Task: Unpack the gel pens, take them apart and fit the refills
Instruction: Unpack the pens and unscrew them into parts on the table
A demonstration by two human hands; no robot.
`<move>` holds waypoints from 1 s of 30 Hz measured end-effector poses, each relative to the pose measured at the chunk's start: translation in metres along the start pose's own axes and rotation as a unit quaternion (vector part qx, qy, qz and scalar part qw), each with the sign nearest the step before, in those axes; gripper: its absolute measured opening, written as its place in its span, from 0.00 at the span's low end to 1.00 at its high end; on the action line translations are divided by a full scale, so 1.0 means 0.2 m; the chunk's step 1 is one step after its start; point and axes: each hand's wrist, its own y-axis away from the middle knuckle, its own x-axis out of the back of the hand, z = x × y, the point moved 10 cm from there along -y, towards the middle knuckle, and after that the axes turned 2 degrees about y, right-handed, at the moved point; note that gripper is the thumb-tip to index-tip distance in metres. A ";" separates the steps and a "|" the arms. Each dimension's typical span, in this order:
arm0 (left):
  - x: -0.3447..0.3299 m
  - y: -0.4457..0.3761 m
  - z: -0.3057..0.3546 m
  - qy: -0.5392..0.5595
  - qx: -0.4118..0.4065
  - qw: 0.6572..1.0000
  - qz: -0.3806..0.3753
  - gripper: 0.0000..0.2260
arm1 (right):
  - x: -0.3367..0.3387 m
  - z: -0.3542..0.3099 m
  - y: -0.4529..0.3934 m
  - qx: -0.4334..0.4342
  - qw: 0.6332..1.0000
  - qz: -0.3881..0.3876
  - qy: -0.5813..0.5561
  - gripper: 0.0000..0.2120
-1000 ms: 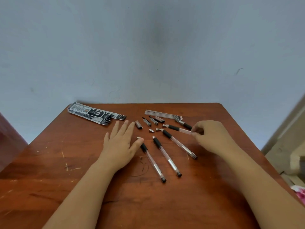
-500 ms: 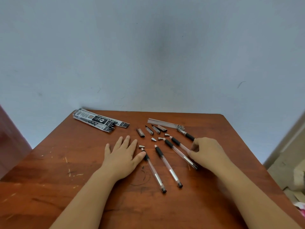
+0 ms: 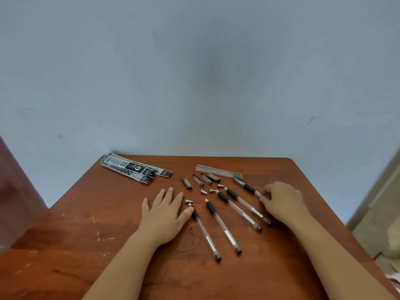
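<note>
- Nearest lie four pen barrels (image 3: 224, 228), fanned with their grips pointing away, likely sorted for refilling.
- The left hand (image 3: 165, 215) rests flat on the bench (image 3: 86, 234), fingers straight, thumb touching the leftmost barrel, probably to stop it rolling.
- The right hand (image 3: 281, 201) pinches the clear end of a fifth pen (image 3: 247, 187), fingers curled round it.
- Beyond, small metal tips (image 3: 204, 192) and caps (image 3: 198, 180) sit grouped, apart from the barrels.
- The refills (image 3: 218, 171) lie bundled near the far edge; empty packets (image 3: 134, 168) are at the far left corner.
- Open wood lies to the left and near.
</note>
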 end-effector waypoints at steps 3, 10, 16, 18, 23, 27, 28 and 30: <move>0.05 0.01 -0.01 0.040 0.009 0.998 0.040 0.25 | 0.09 -0.05 0.04 0.032 0.995 0.072 -0.067 0.10; 0.34 0.17 0.07 0.367 -0.101 0.883 0.275 0.08 | 0.27 -0.37 0.28 0.241 0.915 0.189 -0.264 0.05; 0.27 0.17 0.06 0.637 -0.085 0.747 0.171 0.07 | 0.23 -0.45 0.35 0.303 0.878 0.207 -0.309 0.12; 0.26 0.17 0.09 0.651 -0.104 0.738 0.146 0.07 | 0.25 -0.46 0.37 0.310 0.874 0.226 -0.299 0.13; 0.26 0.16 0.13 0.710 -0.140 0.682 0.107 0.07 | 0.26 -0.49 0.40 0.327 0.869 0.239 -0.284 0.11; 0.27 0.14 0.09 0.822 -0.126 0.548 0.089 0.10 | 0.24 -0.48 0.38 0.316 0.872 0.229 -0.295 0.12; 0.28 0.13 0.06 0.840 -0.125 0.520 0.091 0.09 | 0.24 -0.47 0.37 0.310 0.874 0.225 -0.298 0.12; 0.32 0.13 0.01 0.857 -0.138 0.485 0.107 0.08 | 0.22 -0.46 0.35 0.299 0.878 0.217 -0.304 0.13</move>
